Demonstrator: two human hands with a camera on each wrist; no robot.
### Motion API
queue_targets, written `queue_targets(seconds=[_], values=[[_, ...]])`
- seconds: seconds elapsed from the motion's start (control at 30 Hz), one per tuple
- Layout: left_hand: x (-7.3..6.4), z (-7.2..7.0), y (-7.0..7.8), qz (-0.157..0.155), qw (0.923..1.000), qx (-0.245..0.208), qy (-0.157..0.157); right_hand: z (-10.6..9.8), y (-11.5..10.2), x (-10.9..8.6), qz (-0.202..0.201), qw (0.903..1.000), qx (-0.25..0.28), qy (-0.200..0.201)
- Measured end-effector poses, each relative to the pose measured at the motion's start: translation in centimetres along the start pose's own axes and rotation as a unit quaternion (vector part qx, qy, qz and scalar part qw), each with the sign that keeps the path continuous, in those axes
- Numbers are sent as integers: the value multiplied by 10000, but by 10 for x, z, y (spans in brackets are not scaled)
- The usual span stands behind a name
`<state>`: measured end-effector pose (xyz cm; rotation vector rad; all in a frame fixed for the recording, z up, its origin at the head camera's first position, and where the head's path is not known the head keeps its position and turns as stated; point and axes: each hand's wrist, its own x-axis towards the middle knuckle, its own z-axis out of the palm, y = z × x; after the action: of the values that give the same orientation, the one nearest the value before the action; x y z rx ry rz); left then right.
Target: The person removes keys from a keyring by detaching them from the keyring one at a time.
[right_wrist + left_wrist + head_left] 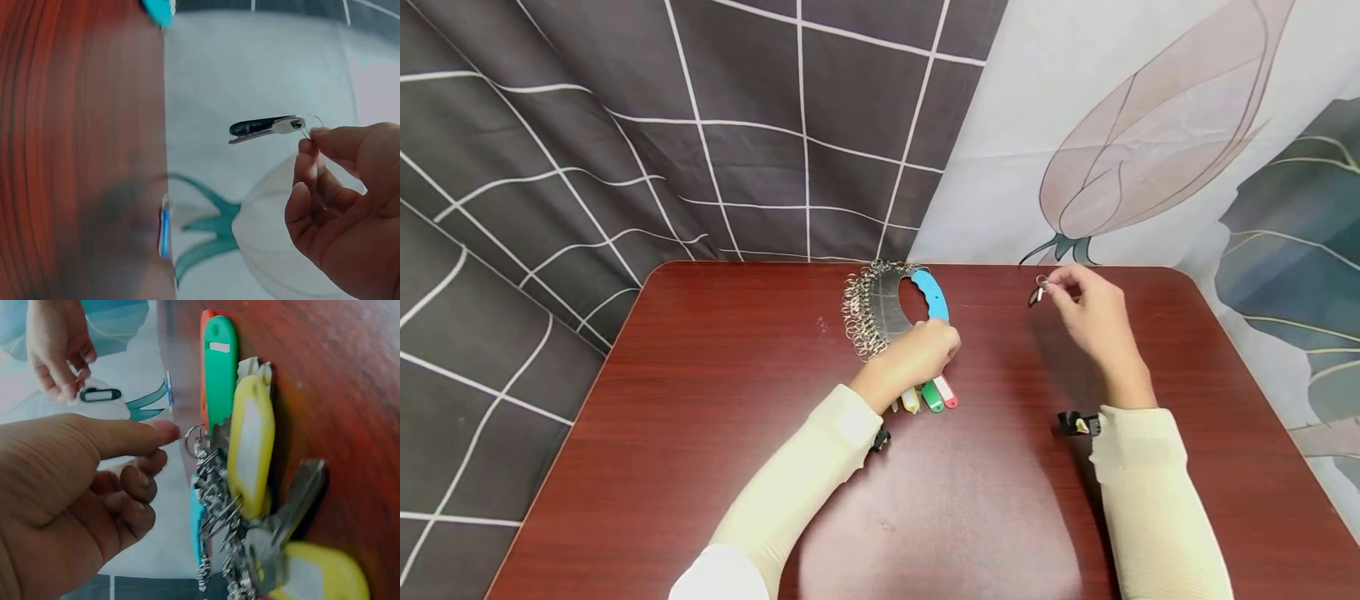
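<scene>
My right hand [1093, 312] pinches a thin key ring between thumb and finger, raised over the table's right side. From it hang a silver key [286, 126] and a black key tag [256, 127] with a white label. My left hand [917, 354] is at the near end of a curved clear key holder [891, 304] with a blue grip [931, 293]. In the left wrist view its thumb tip is beside a metal ring [195, 439]; whether it pinches the ring is unclear. Green [220, 369], red [947, 392] and yellow tags [251, 444] lie by that hand.
Many metal rings [859, 317] line the holder's outer curve. The reddish-brown table [715, 400] meets a dark grid curtain [752, 158] and a patterned cloth [1000, 150] behind. A slim blue thing [164, 231] shows at the table's edge in the right wrist view.
</scene>
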<state>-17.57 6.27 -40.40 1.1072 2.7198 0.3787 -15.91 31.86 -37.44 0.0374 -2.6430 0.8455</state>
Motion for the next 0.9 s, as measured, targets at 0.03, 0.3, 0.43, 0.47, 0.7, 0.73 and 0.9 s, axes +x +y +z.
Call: queue_targets(seconds=[0.03,0.3,0.43,0.47,0.7,0.73,0.9], values=[[-2,-2,0,26,10000,-1,37,-4,4,1,14,10000,-48,21],[-22,-15,-2,-6,9996,266,-42,-32,42,9,-115,9982,-582,-13],[-36,-18,-6,34,9990,438,0,-39,61,12,-325,9954,-883,-156],[-41,-19,-7,44,9988,482,26,-41,66,14,-439,9943,-949,-194],[-71,-21,-19,118,9969,733,265,-49,89,21,-956,9805,-1596,-628],[-75,-21,-21,126,9968,728,300,-50,92,22,-966,9781,-1705,-706],[-93,-18,-30,188,9958,782,433,-53,102,29,-1234,9539,-2533,-1033]])
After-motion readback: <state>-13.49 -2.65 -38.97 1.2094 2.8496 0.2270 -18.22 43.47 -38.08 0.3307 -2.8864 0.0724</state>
